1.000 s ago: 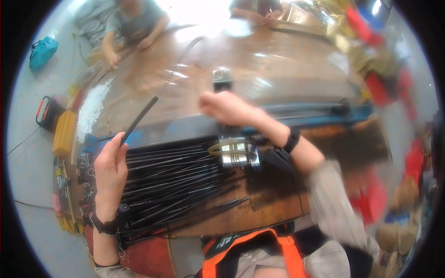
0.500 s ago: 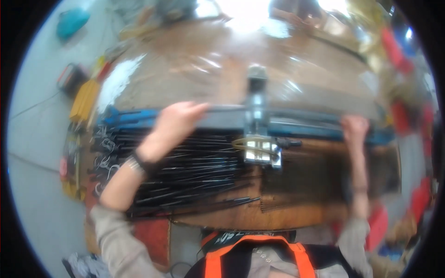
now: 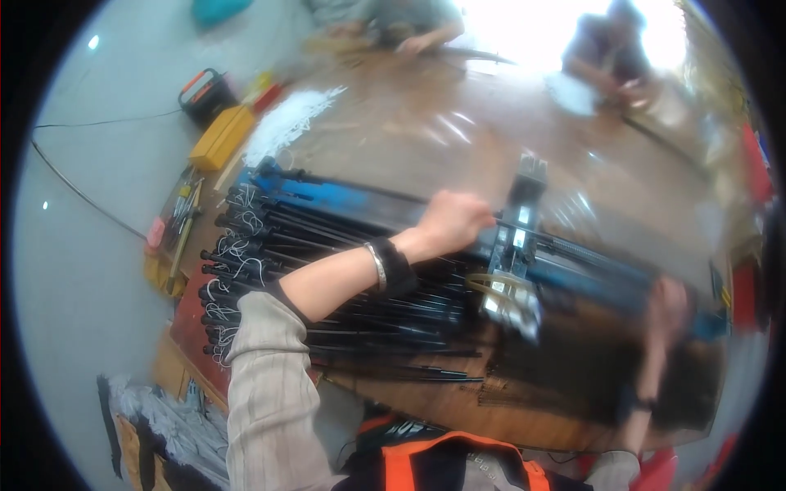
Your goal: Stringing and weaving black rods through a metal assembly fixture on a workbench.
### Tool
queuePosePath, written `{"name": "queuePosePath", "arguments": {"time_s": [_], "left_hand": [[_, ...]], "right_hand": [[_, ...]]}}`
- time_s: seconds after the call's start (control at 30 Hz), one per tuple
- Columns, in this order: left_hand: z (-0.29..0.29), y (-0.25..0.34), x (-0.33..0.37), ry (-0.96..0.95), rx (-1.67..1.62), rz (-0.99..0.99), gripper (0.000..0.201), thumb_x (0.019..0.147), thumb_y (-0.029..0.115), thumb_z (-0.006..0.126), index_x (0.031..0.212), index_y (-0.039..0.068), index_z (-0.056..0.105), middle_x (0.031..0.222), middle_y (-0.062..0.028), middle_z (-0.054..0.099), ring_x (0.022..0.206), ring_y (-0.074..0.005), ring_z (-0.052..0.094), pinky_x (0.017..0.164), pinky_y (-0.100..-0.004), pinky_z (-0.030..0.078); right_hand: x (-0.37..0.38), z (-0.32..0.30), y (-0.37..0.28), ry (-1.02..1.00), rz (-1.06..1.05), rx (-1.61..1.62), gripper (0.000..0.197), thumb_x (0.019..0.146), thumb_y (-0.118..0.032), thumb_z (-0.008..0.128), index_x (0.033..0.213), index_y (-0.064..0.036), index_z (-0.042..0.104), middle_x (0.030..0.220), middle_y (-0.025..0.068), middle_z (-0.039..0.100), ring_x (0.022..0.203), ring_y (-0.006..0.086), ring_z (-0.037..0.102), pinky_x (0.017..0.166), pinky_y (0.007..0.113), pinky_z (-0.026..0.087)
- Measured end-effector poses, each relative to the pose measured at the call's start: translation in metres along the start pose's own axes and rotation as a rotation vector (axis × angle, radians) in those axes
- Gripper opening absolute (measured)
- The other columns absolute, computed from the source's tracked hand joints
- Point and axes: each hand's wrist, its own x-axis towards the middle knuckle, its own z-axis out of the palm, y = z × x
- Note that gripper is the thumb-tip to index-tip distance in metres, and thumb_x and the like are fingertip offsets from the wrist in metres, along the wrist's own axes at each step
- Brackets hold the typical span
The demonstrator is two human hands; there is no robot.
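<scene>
1. Far left, on the grey floor point(image 3: 74, 270): a black-and-orange case point(image 3: 205, 92) and, beside it, a yellow box point(image 3: 221, 137) at the corner of the wooden table point(image 3: 393, 123).
2. Left edge of the table: a strip of small hand tools point(image 3: 178, 225), with white shavings point(image 3: 286, 123) scattered on the tabletop above them.
3. Left-centre: a bundle of thin black rods point(image 3: 327, 270) lies lengthwise across the near side of the table; white cord loops point(image 3: 233, 245) hang at their left ends.
4. Behind the rods: a long blue rail point(image 3: 327, 195) runs across the table toward the right.
5. Centre: the person's left hand point(image 3: 454, 221), a black band and a metal bracelet on its wrist, reaches over the rods to the rail. Its fingers are curled together at a thin rod beside the clamp; motion blur hides whether they actually pinch it.
6. Right of centre: an upright metal clamp fixture point(image 3: 514, 254) straddles the rail, just beside the left hand.
7. Far right: the right hand point(image 3: 667, 303) rests at the rail's far end, well apart from the left. It is blurred; the fingers appear folded over the rail, though the grip cannot be told.
8. Top: two other people point(image 3: 610, 49) sit at the table's far side.
</scene>
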Motion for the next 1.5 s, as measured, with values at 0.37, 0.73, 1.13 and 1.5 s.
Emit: {"name": "queuePosePath", "arguments": {"time_s": [0.37, 0.73, 1.13, 1.5], "left_hand": [[-0.003, -0.009, -0.002, -0.113, -0.065, -0.009, 0.020, 0.094, 0.026, 0.063, 0.090, 0.006, 0.068, 0.082, -0.0158, 0.066, 0.079, -0.0391, 0.063, 0.069, -0.0456, 0.051], [-0.003, 0.009, 0.008, -0.142, 0.129, -0.107, 0.018, 0.094, 0.022, 0.058, 0.087, 0.005, 0.059, 0.079, -0.0215, 0.064, 0.080, -0.0435, 0.062, 0.066, -0.0495, 0.048], [0.005, 0.003, -0.001, -0.035, 0.214, 0.033, 0.013, 0.093, 0.017, 0.058, 0.086, 0.006, 0.057, 0.079, -0.0179, 0.063, 0.076, -0.0398, 0.062, 0.064, -0.0495, 0.047], [-0.024, -0.083, 0.002, 0.260, 0.542, 0.399, 0.011, 0.089, 0.021, 0.065, 0.090, 0.011, 0.061, 0.081, -0.0052, 0.064, 0.075, -0.0266, 0.063, 0.071, -0.0432, 0.046]], "right_hand": [[-0.017, -0.009, -0.047, 0.121, -0.152, -0.014, 0.025, 0.092, -0.010, 0.062, 0.116, -0.0063, 0.067, 0.119, 0.0113, 0.068, 0.122, 0.0299, 0.057, 0.107, 0.047, 0.036], [-0.050, -0.030, -0.143, -0.006, -0.208, 0.407, 0.032, 0.082, -0.008, 0.073, 0.113, -0.0053, 0.068, 0.107, 0.0091, 0.070, 0.105, 0.0294, 0.062, 0.092, 0.042, 0.043], [-0.047, 0.000, -0.159, -0.292, 0.002, 0.892, 0.034, 0.082, 0.001, 0.069, 0.115, 0.0002, 0.063, 0.098, 0.0183, 0.066, 0.094, 0.0346, 0.063, 0.077, 0.040, 0.052], [-0.094, -0.021, -0.194, -0.308, -0.451, 0.524, 0.039, 0.073, -0.017, 0.081, 0.104, -0.0015, 0.063, 0.101, 0.0129, 0.063, 0.096, 0.0348, 0.059, 0.084, 0.045, 0.049]]}}
